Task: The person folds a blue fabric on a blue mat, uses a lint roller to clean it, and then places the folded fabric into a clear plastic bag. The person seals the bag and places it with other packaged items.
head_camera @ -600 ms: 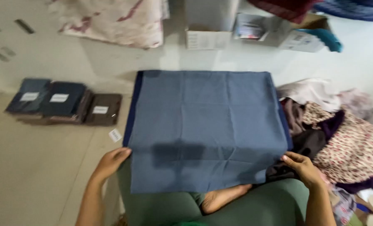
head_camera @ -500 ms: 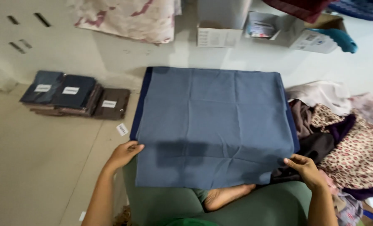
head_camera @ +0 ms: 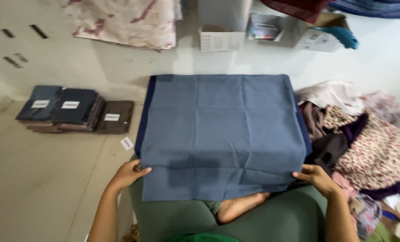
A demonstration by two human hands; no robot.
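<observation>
A folded blue cloth with a darker blue border lies flat on the floor and over my lap. My left hand grips its near left edge between thumb and fingers. My right hand grips the near right edge the same way. The cloth's near edge hangs over my green trousers, and a bare foot shows just below it.
Stacks of folded dark cloths with white labels sit on the floor at left, with a loose white tag nearby. A heap of mixed fabrics lies at right. Boxes and a patterned sheet line the back.
The view has shifted a little, so the cloth sits lower and closer. Both hands keep their hold on the near corners and have slid slightly inward along the edge.
</observation>
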